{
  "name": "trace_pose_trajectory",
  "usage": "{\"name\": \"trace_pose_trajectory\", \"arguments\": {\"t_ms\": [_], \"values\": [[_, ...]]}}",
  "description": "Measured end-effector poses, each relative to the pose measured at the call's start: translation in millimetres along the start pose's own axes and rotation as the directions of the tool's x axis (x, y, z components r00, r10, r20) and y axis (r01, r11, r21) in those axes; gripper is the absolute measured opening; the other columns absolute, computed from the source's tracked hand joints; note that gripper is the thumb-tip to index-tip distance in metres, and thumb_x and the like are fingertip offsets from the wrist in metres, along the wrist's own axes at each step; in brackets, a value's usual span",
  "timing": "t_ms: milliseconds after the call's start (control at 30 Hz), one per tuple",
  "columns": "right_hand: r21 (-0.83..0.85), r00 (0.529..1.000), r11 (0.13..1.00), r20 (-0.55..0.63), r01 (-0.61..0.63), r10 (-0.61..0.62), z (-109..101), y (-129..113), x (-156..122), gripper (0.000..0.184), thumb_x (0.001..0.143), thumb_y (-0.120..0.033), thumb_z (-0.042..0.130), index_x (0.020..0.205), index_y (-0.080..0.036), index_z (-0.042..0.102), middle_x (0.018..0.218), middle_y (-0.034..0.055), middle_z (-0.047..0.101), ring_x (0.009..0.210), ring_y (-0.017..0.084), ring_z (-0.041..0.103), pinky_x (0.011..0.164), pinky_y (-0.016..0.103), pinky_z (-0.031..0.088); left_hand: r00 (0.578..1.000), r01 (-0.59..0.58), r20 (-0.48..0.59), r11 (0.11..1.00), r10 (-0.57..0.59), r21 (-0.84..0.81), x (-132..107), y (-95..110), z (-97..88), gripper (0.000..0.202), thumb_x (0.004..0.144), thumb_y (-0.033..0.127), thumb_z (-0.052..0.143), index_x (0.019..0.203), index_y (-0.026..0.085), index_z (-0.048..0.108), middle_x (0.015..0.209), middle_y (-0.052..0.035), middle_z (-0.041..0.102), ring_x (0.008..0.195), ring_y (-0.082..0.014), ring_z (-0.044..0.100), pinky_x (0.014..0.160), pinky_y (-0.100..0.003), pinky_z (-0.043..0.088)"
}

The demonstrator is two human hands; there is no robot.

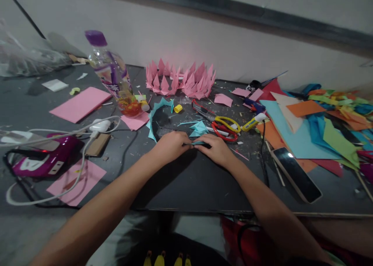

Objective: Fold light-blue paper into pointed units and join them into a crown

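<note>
My left hand (174,145) and my right hand (214,146) meet low over the middle of the dark table. Between their fingertips they pinch a small folded piece of blue paper (200,142), mostly hidden by the fingers. Just beyond lie several folded light-blue paper points (198,129). A curved chain of light-blue folded paper (152,118) rests to the left, behind my left hand. Scissors with red handles (224,132) and a pair with yellow handles (228,123) lie beyond my right hand. A yellow cap (178,108) sits between the chain and the scissors.
Two pink paper rings (164,85) stand by the wall. A drink bottle (115,77) rises at left, near pink sheets (80,103) and a purple power strip (46,157) with cables. Rightward are a yellow-white corded tool (253,122), a phone (297,175) and coloured paper (300,136).
</note>
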State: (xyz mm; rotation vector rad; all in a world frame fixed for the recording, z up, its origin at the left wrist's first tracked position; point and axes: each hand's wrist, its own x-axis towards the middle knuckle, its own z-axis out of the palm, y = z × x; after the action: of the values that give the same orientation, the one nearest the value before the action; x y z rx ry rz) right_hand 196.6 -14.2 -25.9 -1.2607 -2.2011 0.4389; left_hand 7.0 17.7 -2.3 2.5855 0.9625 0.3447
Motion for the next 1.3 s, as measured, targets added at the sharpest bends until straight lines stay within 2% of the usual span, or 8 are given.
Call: {"name": "trace_pose_trajectory", "arguments": {"t_ms": [133, 433, 667, 933, 1033, 1133, 1233, 1300], "values": [[-0.007, 1.0, 1.0, 0.006, 0.01, -0.009, -1, -2, 0, 0.008, 0.081, -0.017, 0.06, 0.082, -0.019, 0.067, 0.083, 0.0039, 0.071, 0.081, 0.017, 0.064, 0.075, 0.031, 0.05, 0.999, 0.016, 0.028, 1.0, -0.016, 0.022, 0, 2, -0.5, 0.015, 0.084, 0.023, 0.057, 0.088, 0.018, 0.07, 0.086, -0.0051, 0.067, 0.079, -0.0181, 0.063, 0.069, -0.027, 0.046], [-0.024, 0.999, 0.999, 0.035, 0.028, -0.027, -1, -2, -2, 0.013, 0.08, -0.013, 0.058, 0.08, -0.02, 0.069, 0.081, 0.0042, 0.072, 0.078, 0.018, 0.065, 0.074, 0.031, 0.05, 0.999, -0.05, 0.009, 0.988, 0.049, 0.147, -3, 7, -0.3, 0.02, 0.083, 0.017, 0.051, 0.081, 0.02, 0.071, 0.083, -0.0038, 0.069, 0.078, -0.0176, 0.064, 0.062, -0.024, 0.044], [0.037, 0.999, 0.999, 0.038, -0.029, 0.028, -5, 4, -6, 0.014, 0.08, -0.023, 0.062, 0.092, -0.021, 0.069, 0.093, 0.0051, 0.072, 0.088, 0.019, 0.065, 0.081, 0.033, 0.05, 0.999, -0.039, -0.012, 0.99, 0.041, 0.138, -4, 9, -1.4, 0.021, 0.083, 0.021, 0.05, 0.08, 0.02, 0.071, 0.083, -0.0027, 0.069, 0.076, -0.0175, 0.064, 0.062, -0.025, 0.044], [0.024, 0.998, 0.999, 0.052, -0.036, 0.035, -11, 5, -8, 0.014, 0.084, -0.025, 0.056, 0.084, -0.021, 0.069, 0.084, 0.0039, 0.072, 0.079, 0.018, 0.066, 0.075, 0.03, 0.05, 0.996, 0.058, 0.053, 0.988, -0.067, 0.145, -3, 9, -4.7, 0.02, 0.085, 0.03, 0.054, 0.086, 0.019, 0.07, 0.087, -0.0046, 0.068, 0.082, -0.0202, 0.064, 0.063, -0.026, 0.045], [0.046, 0.999, 0.999, 0.046, -0.001, -0.001, -10, 4, -7, 0.015, 0.085, -0.025, 0.056, 0.082, -0.02, 0.07, 0.083, 0.0039, 0.072, 0.078, 0.017, 0.065, 0.074, 0.03, 0.05, 0.997, 0.046, 0.058, 0.989, -0.054, 0.138, -4, 9, -4.3, 0.02, 0.085, 0.033, 0.055, 0.09, 0.02, 0.07, 0.09, -0.0052, 0.068, 0.083, -0.0199, 0.063, 0.065, -0.026, 0.046], [0.068, 0.999, 0.997, 0.047, 0.02, -0.024, -8, 3, -7, 0.017, 0.086, -0.027, 0.055, 0.082, -0.02, 0.07, 0.082, 0.0044, 0.071, 0.079, 0.017, 0.064, 0.074, 0.03, 0.049, 0.997, 0.019, 0.065, 0.99, -0.028, 0.141, -4, 9, -3.4, 0.019, 0.086, 0.029, 0.053, 0.087, 0.02, 0.07, 0.087, -0.0043, 0.068, 0.081, -0.0184, 0.063, 0.066, -0.026, 0.045], [0.115, 0.999, 0.993, 0.05, 0.0, -0.005, -6, 1, -6, 0.018, 0.085, -0.032, 0.056, 0.081, -0.021, 0.07, 0.082, 0.0043, 0.071, 0.079, 0.017, 0.064, 0.074, 0.031, 0.049, 0.998, 0.011, 0.062, 0.988, -0.021, 0.157, -4, 7, -3.0, 0.019, 0.086, 0.025, 0.052, 0.083, 0.02, 0.07, 0.084, -0.0034, 0.068, 0.078, -0.0176, 0.064, 0.065, -0.025, 0.045], [0.175, 0.999, 0.984, 0.002, -0.033, 0.033, -7, 2, -6, 0.019, 0.082, -0.036, 0.058, 0.079, -0.022, 0.07, 0.08, 0.0037, 0.07, 0.078, 0.017, 0.063, 0.073, 0.031, 0.048, 0.998, 0.012, 0.052, 0.987, -0.021, 0.163, -4, 6, -3.1, 0.019, 0.087, 0.026, 0.053, 0.083, 0.02, 0.07, 0.085, -0.0037, 0.068, 0.078, -0.0181, 0.064, 0.066, -0.025, 0.046]]}}
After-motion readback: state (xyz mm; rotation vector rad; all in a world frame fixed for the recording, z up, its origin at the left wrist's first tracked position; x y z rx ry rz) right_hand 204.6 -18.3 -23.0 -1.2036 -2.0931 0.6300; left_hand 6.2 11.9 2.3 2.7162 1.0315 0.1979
